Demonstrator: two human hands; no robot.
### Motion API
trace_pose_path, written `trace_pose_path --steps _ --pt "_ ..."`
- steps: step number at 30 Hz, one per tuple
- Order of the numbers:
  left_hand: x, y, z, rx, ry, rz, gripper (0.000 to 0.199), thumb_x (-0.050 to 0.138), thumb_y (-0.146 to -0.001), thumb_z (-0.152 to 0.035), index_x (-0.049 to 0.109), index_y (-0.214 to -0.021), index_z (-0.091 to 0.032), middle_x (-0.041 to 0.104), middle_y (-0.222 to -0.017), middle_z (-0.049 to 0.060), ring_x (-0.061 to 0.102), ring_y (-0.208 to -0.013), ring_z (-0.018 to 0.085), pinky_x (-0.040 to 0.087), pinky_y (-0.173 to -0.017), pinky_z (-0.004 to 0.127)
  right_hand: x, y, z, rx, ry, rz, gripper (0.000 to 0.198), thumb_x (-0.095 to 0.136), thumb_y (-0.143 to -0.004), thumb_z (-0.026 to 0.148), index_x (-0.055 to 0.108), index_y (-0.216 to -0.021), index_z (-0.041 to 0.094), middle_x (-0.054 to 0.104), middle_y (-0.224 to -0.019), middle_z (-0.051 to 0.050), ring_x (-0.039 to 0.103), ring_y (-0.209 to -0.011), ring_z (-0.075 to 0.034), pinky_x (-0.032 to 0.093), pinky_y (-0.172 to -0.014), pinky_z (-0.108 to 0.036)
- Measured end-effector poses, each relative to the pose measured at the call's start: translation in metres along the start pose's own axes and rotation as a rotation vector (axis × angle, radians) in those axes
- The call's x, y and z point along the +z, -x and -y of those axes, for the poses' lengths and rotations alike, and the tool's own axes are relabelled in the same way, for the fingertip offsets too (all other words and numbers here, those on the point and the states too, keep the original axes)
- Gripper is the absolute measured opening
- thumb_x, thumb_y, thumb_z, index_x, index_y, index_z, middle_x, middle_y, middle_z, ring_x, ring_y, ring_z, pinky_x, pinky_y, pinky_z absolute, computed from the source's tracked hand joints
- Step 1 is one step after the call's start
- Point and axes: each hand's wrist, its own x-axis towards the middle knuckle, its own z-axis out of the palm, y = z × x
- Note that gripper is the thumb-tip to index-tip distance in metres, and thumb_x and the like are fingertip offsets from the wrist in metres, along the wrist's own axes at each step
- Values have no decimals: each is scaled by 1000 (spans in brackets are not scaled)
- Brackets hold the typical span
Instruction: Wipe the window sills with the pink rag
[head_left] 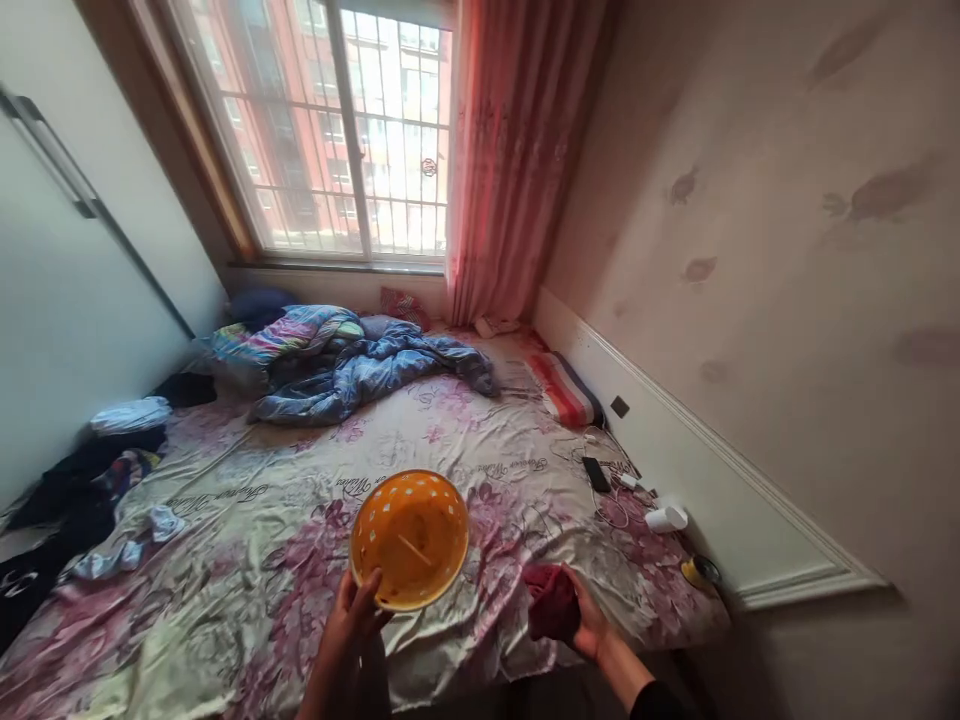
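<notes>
An orange plastic basin [420, 530] with pale diamond-shaped marks around its side is tilted so its inside faces me. My left hand [358, 605] grips its lower left rim, thumb over the edge. A thin pale streak shows on the basin's bottom. To the right, my right hand [589, 618] is closed round a bunched dark red cloth [552, 602], apart from the basin. Both hands are above the near side of a bed [435, 440] covered with a floral sheet.
A crumpled blue quilt [360, 365] lies at the bed's far side. Clothes [97, 480] are heaped along the left. By the right wall are a striped pillow [566, 388], a phone [596, 474], cables, a white cup [666, 519] and a yellow-and-black roll-like object [700, 572].
</notes>
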Motion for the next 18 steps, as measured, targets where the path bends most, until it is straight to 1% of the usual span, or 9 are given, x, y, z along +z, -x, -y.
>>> trace_pose_path --steps 2,4,6,7,9,12,15,17,18 --pt "0 -11 -23 37 11 -3 66 89 -67 -43 62 -124 -22 68 -127 11 73 -108 30 65 -85 37 35 -14 3 9 22 109 29 69 -89 34 81 -100 11 80 -104 -14 77 -92 -24 58 -94 -37" --pt "0 -25 -43 84 15 -1 64 88 -69 -44 63 -124 -22 70 -123 10 73 -107 29 64 -87 37 73 -35 5 24 51 205 33 71 -89 38 80 -104 10 79 -104 -14 76 -99 -25 56 -101 -39" --pt "2 -47 -59 119 3 -12 63 85 -72 -47 63 -126 -22 70 -124 10 73 -108 30 63 -87 38 119 -61 13 16 88 285 33 72 -88 38 78 -105 11 80 -105 -13 76 -101 -24 53 -105 -40" --pt "3 -60 -68 126 -5 -21 63 84 -74 -49 63 -127 -22 70 -125 11 73 -107 29 63 -87 38 146 -75 23 -10 107 323 31 72 -88 37 77 -105 11 80 -107 -12 76 -102 -22 52 -107 -39" --pt "8 -93 -87 125 -17 -14 60 81 -77 -50 62 -127 -22 69 -127 11 75 -100 27 63 -85 38 213 -100 55 -87 159 406 28 69 -90 34 76 -106 13 79 -113 -10 75 -108 -20 51 -110 -37" --pt "21 -145 -125 102 -38 -18 55 78 -81 -48 61 -125 -20 69 -122 12 74 -81 19 62 -79 35 333 -131 125 -219 275 518 33 60 -95 34 72 -115 11 74 -126 -14 69 -122 -23 51 -110 -39" --pt "42 -189 -166 42 -42 -60 63 81 -80 -45 58 -132 -19 68 -122 14 72 -75 16 62 -80 37 449 -154 191 -254 378 531 43 47 -102 38 67 -126 8 73 -127 -16 72 -116 -24 56 -100 -42" --pt "58 -209 -193 14 -33 -73 69 82 -78 -45 57 -137 -21 67 -127 15 74 -83 19 62 -83 39 505 -163 219 -240 408 529 45 45 -103 39 63 -132 9 73 -125 -17 74 -110 -26 58 -95 -46" --pt "67 -216 -205 3 -30 -76 70 82 -77 -46 57 -138 -22 66 -130 15 74 -87 21 62 -84 39 524 -165 227 -231 410 524 45 46 -103 40 62 -134 10 74 -124 -16 74 -107 -26 58 -94 -48"
